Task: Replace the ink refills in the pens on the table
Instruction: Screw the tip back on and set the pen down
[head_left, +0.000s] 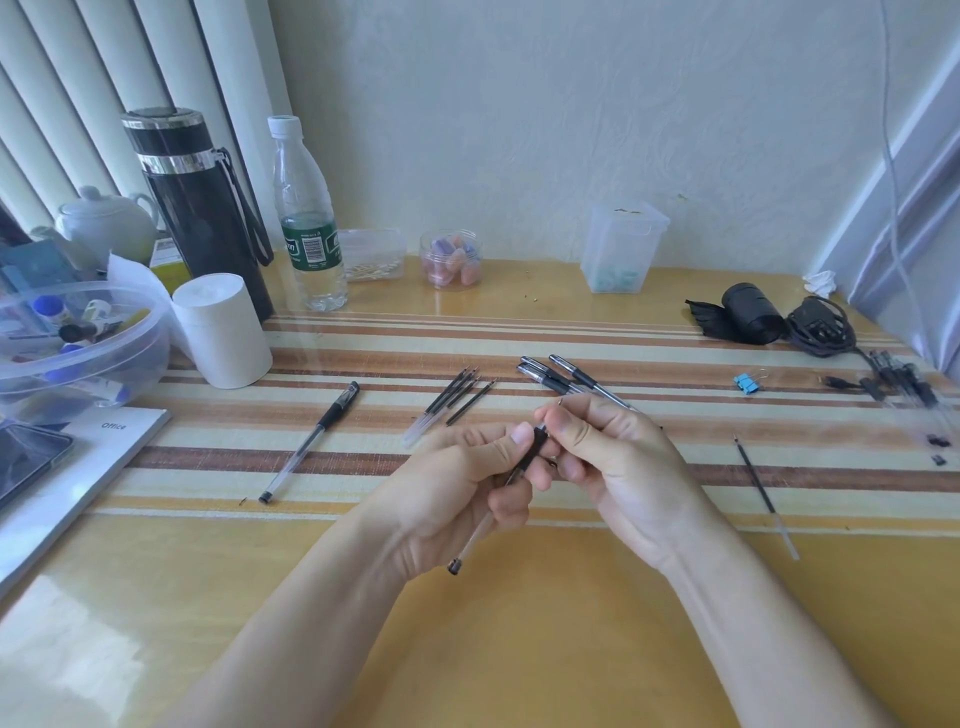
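Both hands are up over the tabletop (519, 623), working on one pen (535, 449). The left hand (457, 483) has its fingers (506, 509) curled round the clear barrel with the thumb pressed on the black grip section, and the black end plug pokes out below the palm toward me. The right hand (613, 462) is pinching the tip end of that same pen between thumb and forefinger, other fingers loosely curled underneath. Can't tell if the tip piece is on or off, since the fingers cover it. Just beyond the left fingers, flat on the striped mat (363, 358), there's a bundle of refills (452, 400), fanned out a bit with the tips pointing away. Just beyond the right fingers, partly hidden behind them, is a little pile of pens (566, 378) with black grips. Well off to the left of the left fingers a capped pen (311, 441) lies on a diagonal, and well to the right of the right fingers a single refill (758, 483) lies on its own. Further right and back from that sits a blue binder clip (746, 383), and at the far right edge there are more pen bits, too blurry to sort out. Far back-left of the fingers: a water bottle (306, 218), a black flask (197, 208) and a white canister (221, 332).
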